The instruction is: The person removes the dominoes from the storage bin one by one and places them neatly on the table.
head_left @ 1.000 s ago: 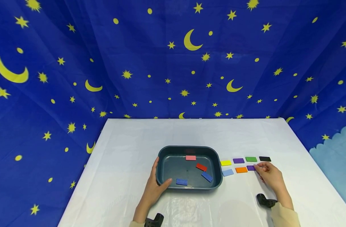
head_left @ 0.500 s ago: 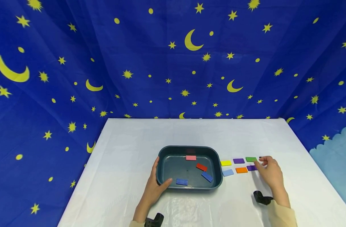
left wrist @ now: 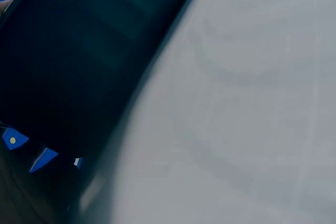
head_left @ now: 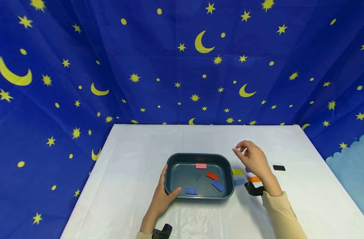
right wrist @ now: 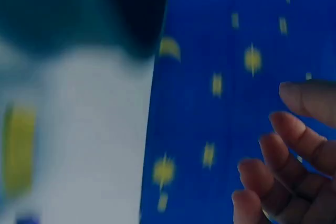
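My left hand (head_left: 161, 196) holds the near-left corner of a dark teal plastic tray (head_left: 197, 198), thumb over its rim and fingers along the left side. Inside lie a pink block (head_left: 201, 166), a red block (head_left: 212, 176) and two blue blocks (head_left: 191, 191), all flat and domino-like. My right hand (head_left: 254, 159) is raised above the table, right of the tray. Its fingers (right wrist: 286, 156) are loosely bent, thumb apart, and nothing shows between them. Beneath that arm are a yellow block (head_left: 237, 172), a light blue block (head_left: 240, 182) and an orange block (head_left: 254, 179), with a purple block partly hidden.
A black block (head_left: 279, 168) lies farther right on the white-covered table (head_left: 134, 166). Behind the table and along its left hangs a blue curtain (head_left: 158, 59) with yellow moons and stars. Each wrist carries a small black camera (head_left: 253, 189).
My right hand has lifted from the purple and black blocks and moved left and away from me. Its arm now covers the green block. My left hand and the tray stay still.
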`<move>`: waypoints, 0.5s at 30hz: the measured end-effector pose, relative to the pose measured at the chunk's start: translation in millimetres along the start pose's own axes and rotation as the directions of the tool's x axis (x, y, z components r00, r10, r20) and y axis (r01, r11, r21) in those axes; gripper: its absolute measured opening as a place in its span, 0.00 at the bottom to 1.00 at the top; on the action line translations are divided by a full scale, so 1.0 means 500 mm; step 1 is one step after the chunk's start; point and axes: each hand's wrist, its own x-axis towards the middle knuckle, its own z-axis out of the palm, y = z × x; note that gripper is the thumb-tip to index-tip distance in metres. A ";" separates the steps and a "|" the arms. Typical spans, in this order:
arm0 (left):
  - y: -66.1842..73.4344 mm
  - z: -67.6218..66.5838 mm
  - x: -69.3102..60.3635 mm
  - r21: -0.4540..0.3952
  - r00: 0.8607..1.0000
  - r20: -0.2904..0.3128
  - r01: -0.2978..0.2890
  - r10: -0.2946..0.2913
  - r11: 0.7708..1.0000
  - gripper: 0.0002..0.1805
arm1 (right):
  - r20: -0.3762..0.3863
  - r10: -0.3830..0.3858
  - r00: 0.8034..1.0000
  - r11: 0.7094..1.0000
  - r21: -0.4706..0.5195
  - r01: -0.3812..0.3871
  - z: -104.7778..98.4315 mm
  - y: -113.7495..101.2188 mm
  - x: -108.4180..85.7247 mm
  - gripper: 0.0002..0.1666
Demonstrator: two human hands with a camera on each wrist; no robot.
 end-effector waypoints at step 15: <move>0.015 -0.001 0.000 -0.006 1.000 0.001 -0.001 0.001 1.000 0.50 | 0.784 -0.146 0.604 0.943 -0.075 0.325 0.169 -0.166 0.068 0.18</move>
